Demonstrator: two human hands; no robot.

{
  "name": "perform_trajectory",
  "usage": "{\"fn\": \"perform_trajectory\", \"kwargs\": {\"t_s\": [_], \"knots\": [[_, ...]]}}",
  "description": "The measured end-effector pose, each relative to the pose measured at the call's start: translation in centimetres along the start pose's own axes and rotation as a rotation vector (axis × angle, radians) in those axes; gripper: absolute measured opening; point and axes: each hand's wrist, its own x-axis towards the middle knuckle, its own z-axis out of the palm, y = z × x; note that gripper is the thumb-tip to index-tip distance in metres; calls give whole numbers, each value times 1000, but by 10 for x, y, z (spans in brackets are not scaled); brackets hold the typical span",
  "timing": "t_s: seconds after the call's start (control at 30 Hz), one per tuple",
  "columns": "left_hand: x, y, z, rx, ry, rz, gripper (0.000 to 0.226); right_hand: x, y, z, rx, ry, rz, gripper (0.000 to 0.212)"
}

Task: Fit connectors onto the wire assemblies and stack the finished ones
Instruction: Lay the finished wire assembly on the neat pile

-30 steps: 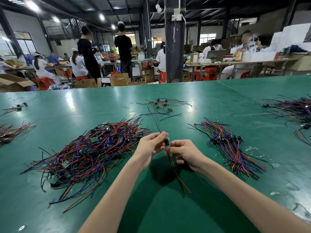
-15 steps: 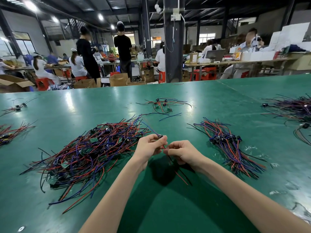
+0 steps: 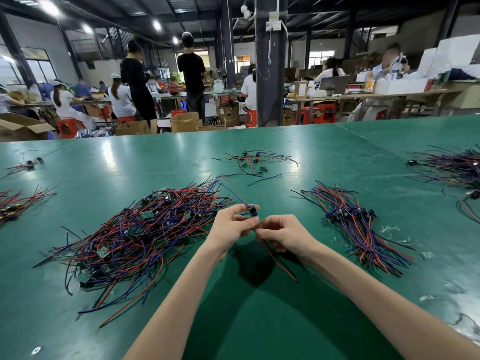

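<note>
Head view: both hands met over the green worktop [image 3: 259,320], between two heaps. The left hand [image 3: 230,224] pinched a small dark connector [image 3: 252,211] at its fingertips, with a blue wire [image 3: 233,193] running up and away from it. The right hand [image 3: 283,233], fingers curled, pinched red and black wires [image 3: 281,265] just below the connector; their free ends trailed down toward the worktop. A tangled pile of loose assemblies [image 3: 135,229] lay left; a neater stack [image 3: 358,224] lay right, well apart.
</note>
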Motion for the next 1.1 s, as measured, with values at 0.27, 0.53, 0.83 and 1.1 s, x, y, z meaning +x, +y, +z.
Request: {"fn": "perform_trajectory", "kwargs": {"t_s": [0.27, 0.53, 0.83, 1.1], "knots": [[4, 2, -3, -43, 85, 52, 31, 0, -4, 2, 11, 16, 21, 17], [0, 5, -2, -184, -4, -50, 29, 1, -4, 0, 96, 17, 121, 18], [5, 9, -11, -254, 138, 62, 29, -8, -11, 4, -23, -121, 35, 18], [13, -4, -18, -21, 313, 215, 31, -13, -18, 16, -104, -64, -127, 13]]}}
